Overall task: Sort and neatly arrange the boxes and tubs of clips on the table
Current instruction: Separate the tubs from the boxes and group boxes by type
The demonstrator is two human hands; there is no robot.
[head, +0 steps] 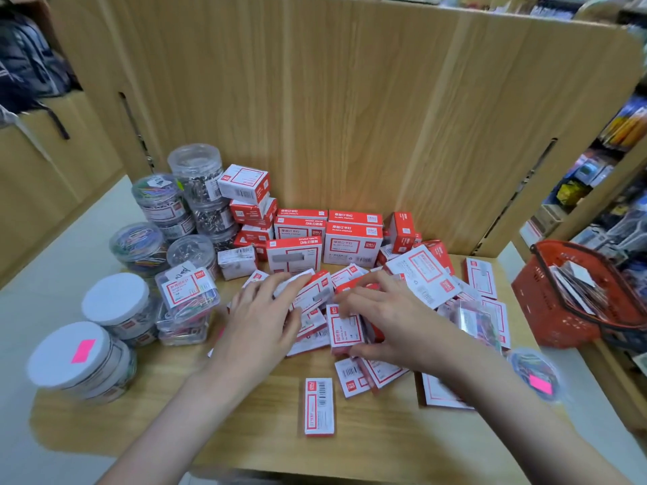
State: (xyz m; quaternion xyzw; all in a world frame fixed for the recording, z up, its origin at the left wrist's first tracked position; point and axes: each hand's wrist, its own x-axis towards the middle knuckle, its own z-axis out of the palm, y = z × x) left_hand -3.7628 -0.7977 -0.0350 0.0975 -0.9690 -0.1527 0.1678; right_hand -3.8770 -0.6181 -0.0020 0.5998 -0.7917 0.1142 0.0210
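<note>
You are working at a wooden counter [245, 432] walled by panels. Your left hand [261, 320] is lying flat, fingers relaxed, on the loose pile of boxes [425, 278]; your right hand [388, 318] is gripping one box [346, 329]. Clip tubs [119, 302] are standing left of the pile, a red basket [546, 302] right.

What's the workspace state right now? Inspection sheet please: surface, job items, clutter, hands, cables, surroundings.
Surface: wooden table, wooden back panel behind.
Job's things: red-and-white boxes stacked at back; loose box pile mid-table; clear tubs stacked at left; white-lidded tubs front left.
Clutter: single box lying apart in front; small tub with pink sticker at right edge.
Grippers: left hand flat on the pile; right hand grips a small box.
Cables: nothing seen.
Surroundings: red basket at right, shop shelves beyond.
</note>
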